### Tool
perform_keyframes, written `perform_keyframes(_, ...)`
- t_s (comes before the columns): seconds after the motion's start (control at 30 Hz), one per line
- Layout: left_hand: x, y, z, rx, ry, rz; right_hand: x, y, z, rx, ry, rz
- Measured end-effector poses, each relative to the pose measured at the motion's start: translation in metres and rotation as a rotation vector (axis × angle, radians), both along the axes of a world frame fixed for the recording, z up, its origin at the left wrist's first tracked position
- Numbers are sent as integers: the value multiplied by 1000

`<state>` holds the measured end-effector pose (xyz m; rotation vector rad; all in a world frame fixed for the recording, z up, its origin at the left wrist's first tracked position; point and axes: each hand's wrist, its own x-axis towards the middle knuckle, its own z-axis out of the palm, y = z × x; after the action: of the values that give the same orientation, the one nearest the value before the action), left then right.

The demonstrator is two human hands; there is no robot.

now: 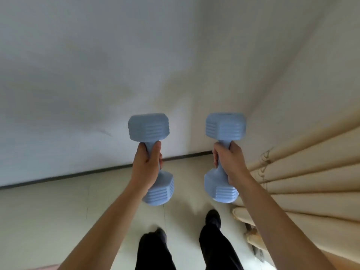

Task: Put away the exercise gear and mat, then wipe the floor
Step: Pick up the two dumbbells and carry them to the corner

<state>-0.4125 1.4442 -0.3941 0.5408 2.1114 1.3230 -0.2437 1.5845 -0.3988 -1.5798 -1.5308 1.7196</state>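
Two light blue dumbbells are held upright in front of me, above the floor. My left hand is wrapped around the handle of the left dumbbell. My right hand grips the handle of the right dumbbell. Each dumbbell has a ribbed hexagonal head above the fist and another below it. The handles are mostly hidden by my fingers. No mat is in view.
A white wall stands close ahead, with a dark baseboard where it meets the pale floor. Beige pleated curtains hang along the right side and reach the floor. My dark trouser legs and shoes are below.
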Motion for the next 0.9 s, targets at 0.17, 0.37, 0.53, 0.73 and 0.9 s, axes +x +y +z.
perform_keyframes(0.17,-4,30,-122,-153,-149,55,-17,33,-120,-134,-107,51)
perform_keyframes(0.37,-20,42,-336,-334,-282,69,-40,33,-334,-254,-290,82)
perform_keyframes(0.53,-23,35,-496,-465,-380,48,-49,19,-495,-364,-343,66)
perform_keyframes(0.73,-22,34,-643,-529,-453,66,-50,13,-642,-378,-381,123)
perform_keyframes(0.9,-24,50,-733,-492,-505,73,-57,30,-738,-311,-389,186)
